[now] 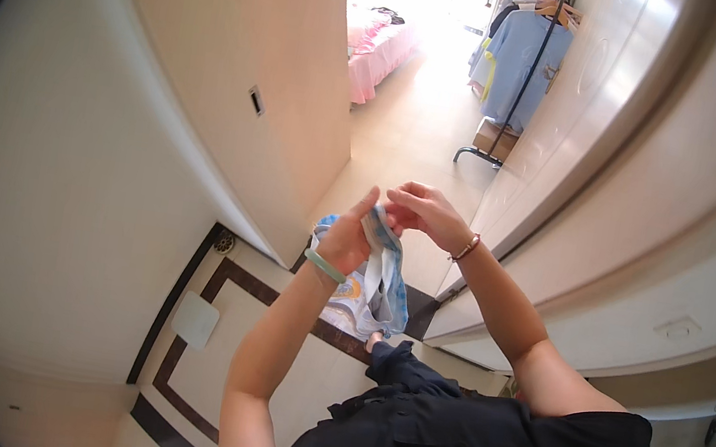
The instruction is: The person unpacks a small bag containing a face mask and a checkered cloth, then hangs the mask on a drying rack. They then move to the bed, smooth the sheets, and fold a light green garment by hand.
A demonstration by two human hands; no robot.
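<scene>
A light blue and white piece of clothing with a yellow print hangs in loose folds in front of me. My left hand, with a pale green bangle on the wrist, is closed on its upper left part, thumb pointing up. At the garment's top edge, my right hand has its fingers curled against the cloth; the exact grip is partly hidden. A thin bracelet circles the right wrist. What kind of garment it is cannot be made out from the folds.
A doorway lies ahead, with a pale wall on the left and a white door on the right. Beyond stand a bed with a pink skirt and a clothes rack. A white square object rests on the tiled floor.
</scene>
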